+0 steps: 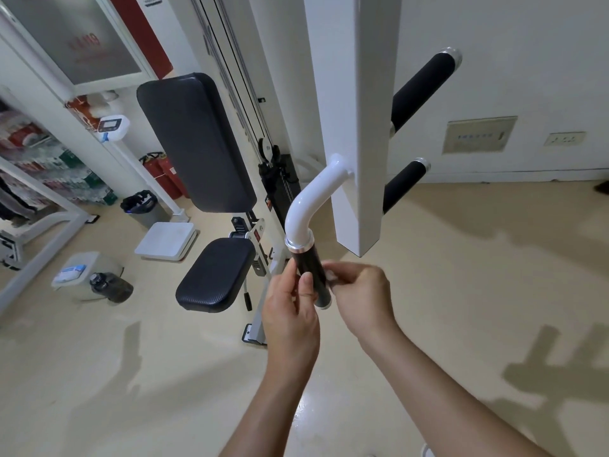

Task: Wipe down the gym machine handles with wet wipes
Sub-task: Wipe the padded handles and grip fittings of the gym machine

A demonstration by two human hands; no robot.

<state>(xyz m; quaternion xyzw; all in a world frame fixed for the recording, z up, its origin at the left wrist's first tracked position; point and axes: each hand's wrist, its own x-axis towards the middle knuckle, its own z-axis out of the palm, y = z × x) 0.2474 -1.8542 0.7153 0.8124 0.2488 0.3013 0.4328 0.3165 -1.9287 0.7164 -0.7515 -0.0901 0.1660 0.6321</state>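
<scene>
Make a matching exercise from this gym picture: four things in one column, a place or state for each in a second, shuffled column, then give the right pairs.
Things
1. near handle grip
2. seat pad
3. dark water bottle
4. fire extinguishers

Places or states
A. red, on the floor at the back
B. between the left hand and the right hand
C. on the floor against a pale container
D. black, below the back pad

Pairs: 1-B, 2-D, 3-C, 4-A
</scene>
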